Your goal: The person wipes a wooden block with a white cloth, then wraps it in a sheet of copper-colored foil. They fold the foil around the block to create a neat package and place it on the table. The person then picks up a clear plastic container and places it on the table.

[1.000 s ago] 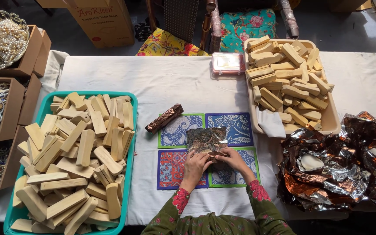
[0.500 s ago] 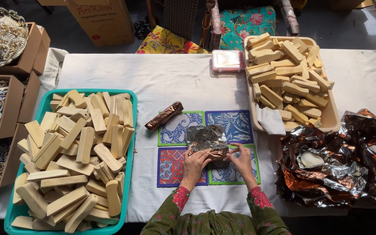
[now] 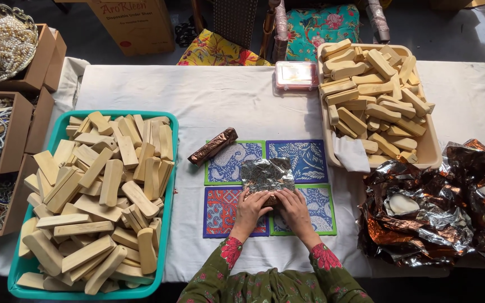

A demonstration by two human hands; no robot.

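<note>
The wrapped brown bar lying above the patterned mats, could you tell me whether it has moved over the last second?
No. The wrapped brown bar lies at the same slant, its lower end at the green-edged mat's upper left corner, as before.

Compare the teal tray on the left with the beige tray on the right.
The teal tray is bright teal green; the beige tray is pale cream. The teal tray looks larger and lies along the table's left side near the person; the beige tray lies at the far right, next to crumpled foil. A white cloth piece rests in the beige tray; none shows in the teal tray. Both are heaped with pale wooden blocks.
</note>
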